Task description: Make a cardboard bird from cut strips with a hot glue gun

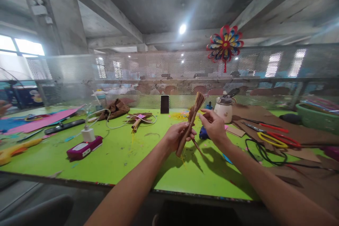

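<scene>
My left hand (180, 136) is closed around a rolled brown paper piece (191, 122), held at a slant above the table. Its upper end is pleated and fans out, and a thin brown strip hangs from its lower part. Yellow strands show near the bottom end. Just right of the roll is my right hand (215, 127), its fingers bent but apart, with nothing visible in them. Behind the right hand lies a dark blue object (203, 133), partly hidden.
On the green table (111, 162) are a power strip (84, 147), a brown paper piece with a rolled stem (136, 124) and a phone (164, 104). To the right are a white jug (223, 109), scissors (280, 140), brown sheets (315, 136) and a green basket (317, 118).
</scene>
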Motion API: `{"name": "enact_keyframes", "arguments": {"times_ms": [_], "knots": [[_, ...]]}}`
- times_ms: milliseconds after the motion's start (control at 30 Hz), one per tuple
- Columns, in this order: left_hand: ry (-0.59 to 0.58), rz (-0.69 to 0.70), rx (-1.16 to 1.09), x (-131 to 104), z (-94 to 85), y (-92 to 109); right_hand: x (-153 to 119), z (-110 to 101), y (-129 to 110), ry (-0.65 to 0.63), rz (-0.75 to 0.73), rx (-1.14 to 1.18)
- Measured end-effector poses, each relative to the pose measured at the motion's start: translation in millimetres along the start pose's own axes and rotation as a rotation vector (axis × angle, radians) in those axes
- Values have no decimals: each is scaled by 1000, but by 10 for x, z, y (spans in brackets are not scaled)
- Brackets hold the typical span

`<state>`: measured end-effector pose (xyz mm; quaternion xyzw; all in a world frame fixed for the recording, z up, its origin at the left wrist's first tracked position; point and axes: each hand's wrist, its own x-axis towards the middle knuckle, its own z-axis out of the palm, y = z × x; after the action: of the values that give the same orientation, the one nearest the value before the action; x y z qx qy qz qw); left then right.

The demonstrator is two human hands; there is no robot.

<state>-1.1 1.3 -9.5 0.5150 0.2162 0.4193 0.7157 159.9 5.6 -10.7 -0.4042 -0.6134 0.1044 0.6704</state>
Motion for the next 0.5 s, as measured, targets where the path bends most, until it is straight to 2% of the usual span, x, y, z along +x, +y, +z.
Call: {"name": "enact_keyframes", "arguments": {"times_ms": [500], "knots": [[-43, 11, -75, -1, -48, -5, -11, -1, -14, -17, 1, -26]]}}
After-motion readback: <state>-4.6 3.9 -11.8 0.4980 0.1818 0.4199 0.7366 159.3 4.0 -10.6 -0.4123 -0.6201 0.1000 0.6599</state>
